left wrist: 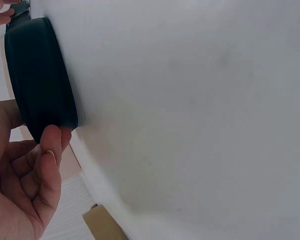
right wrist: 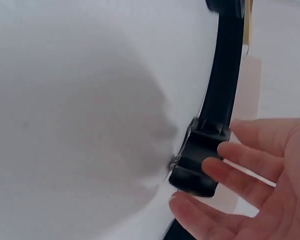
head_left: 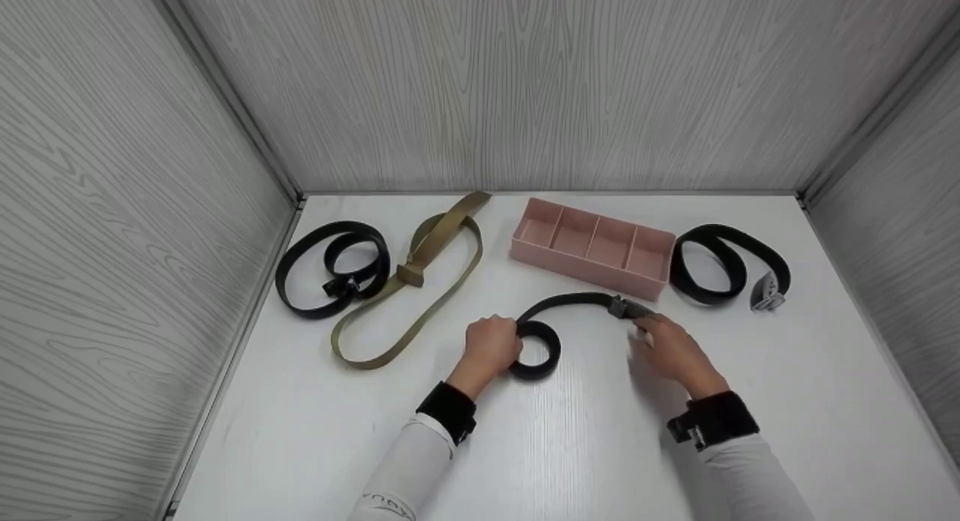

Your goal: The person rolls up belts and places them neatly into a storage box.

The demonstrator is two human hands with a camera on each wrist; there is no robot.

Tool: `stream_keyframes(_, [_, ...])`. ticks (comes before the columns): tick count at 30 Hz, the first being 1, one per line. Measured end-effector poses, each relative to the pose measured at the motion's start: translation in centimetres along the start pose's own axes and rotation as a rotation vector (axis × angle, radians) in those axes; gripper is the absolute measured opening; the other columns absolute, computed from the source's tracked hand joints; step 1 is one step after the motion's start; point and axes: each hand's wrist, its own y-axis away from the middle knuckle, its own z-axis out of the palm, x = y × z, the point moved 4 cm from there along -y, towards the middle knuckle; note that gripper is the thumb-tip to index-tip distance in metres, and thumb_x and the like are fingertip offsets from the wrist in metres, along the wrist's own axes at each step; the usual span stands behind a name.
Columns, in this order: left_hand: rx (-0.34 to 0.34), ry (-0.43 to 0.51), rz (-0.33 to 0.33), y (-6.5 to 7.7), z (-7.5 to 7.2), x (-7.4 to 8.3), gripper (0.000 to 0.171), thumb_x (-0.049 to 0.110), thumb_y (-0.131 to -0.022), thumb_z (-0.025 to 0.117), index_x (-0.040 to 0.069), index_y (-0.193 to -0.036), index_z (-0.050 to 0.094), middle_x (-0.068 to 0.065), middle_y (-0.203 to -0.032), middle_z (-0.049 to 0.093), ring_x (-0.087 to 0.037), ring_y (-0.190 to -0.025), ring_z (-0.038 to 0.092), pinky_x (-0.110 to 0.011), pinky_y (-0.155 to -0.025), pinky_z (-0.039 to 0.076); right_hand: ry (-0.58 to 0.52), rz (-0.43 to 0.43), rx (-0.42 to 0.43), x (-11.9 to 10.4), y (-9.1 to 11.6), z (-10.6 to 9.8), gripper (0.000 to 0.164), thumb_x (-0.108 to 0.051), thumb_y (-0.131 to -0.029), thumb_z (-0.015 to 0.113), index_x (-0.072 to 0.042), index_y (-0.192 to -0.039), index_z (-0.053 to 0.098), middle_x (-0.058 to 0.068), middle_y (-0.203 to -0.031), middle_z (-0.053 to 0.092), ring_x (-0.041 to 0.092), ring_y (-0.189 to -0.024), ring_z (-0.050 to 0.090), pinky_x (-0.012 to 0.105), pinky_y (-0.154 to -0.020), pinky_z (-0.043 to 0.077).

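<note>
A black belt [head_left: 571, 298] lies partly coiled on the white table, its strap arching over to a dark metal buckle [right wrist: 199, 157]. My left hand [head_left: 491, 346] pinches the left side of the coil [left wrist: 40, 75], with fingertips at its lower edge in the left wrist view. At the belt's other end, my right hand [head_left: 673, 354] holds the buckle. Seen from the right wrist, the fingers [right wrist: 242, 172] of that hand lie along the buckle's side and end. Part of the coil is hidden behind my left hand.
Behind the belt sits a pink tray [head_left: 589, 269] with several compartments. A black belt [head_left: 335, 311] and a tan belt [head_left: 401, 341] lie to the left. Another black belt [head_left: 757, 251] with a silver buckle rests right of the tray. Wood-grain panels [head_left: 480, 93] enclose the table.
</note>
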Motion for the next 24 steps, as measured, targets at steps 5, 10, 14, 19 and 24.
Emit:
stream_keyframes(5, [-0.008,0.013,0.003,0.3,0.1,0.1,0.014,0.017,-0.079,0.066,0.007,-0.069,0.068,-0.010,-0.069,0.068,-0.030,-0.062,0.066,-0.042,-0.050,0.049,0.021,0.098,0.093,-0.8,0.2,0.2,0.029,-0.007,-0.091,0.063,0.007,-0.117,0.065,0.027,-0.112,0.063,0.044,-0.100,0.062,0.054,-0.080,0.050])
stream_keyframes(10, [-0.004,0.034,-0.016,0.2,0.0,0.5,0.011,0.015,-0.079,0.066,0.006,-0.075,0.069,-0.012,-0.074,0.069,-0.032,-0.065,0.066,-0.043,-0.053,0.051,-0.092,0.095,0.200,-4.5,-0.3,2.3,0.015,-0.009,-0.090,0.066,0.003,-0.096,0.071,0.013,-0.078,0.069,0.026,-0.066,0.066,0.042,-0.061,0.053])
stream_keyframes(14, [-0.005,0.049,-0.017,0.2,0.0,0.6,0.010,0.015,-0.079,0.066,0.005,-0.077,0.068,-0.013,-0.075,0.069,-0.033,-0.066,0.066,-0.043,-0.054,0.051,-0.251,0.066,0.050,-7.6,-1.0,5.1,0.025,-0.017,-0.094,0.065,0.007,-0.102,0.068,0.005,-0.062,0.065,0.015,-0.050,0.061,0.032,-0.052,0.050])
stream_keyframes(19, [-0.009,0.052,0.011,0.4,0.1,0.4,0.016,0.018,-0.079,0.069,0.005,-0.086,0.063,-0.014,-0.076,0.069,-0.033,-0.066,0.066,-0.043,-0.054,0.051,-0.235,0.051,0.023,-9.8,-2.0,7.1,0.016,-0.013,-0.093,0.065,0.002,-0.088,0.064,0.004,-0.058,0.061,0.013,-0.049,0.058,0.029,-0.049,0.048])
stream_keyframes(24, [-0.023,0.055,0.019,0.6,0.1,0.2,0.023,0.022,-0.077,0.073,0.007,-0.091,0.062,-0.012,-0.077,0.069,-0.032,-0.068,0.067,-0.042,-0.054,0.051,-0.134,0.019,0.099,-10.5,-2.6,7.2,0.011,-0.002,-0.085,0.065,-0.001,-0.074,0.064,0.006,-0.063,0.061,0.018,-0.058,0.058,0.035,-0.055,0.049])
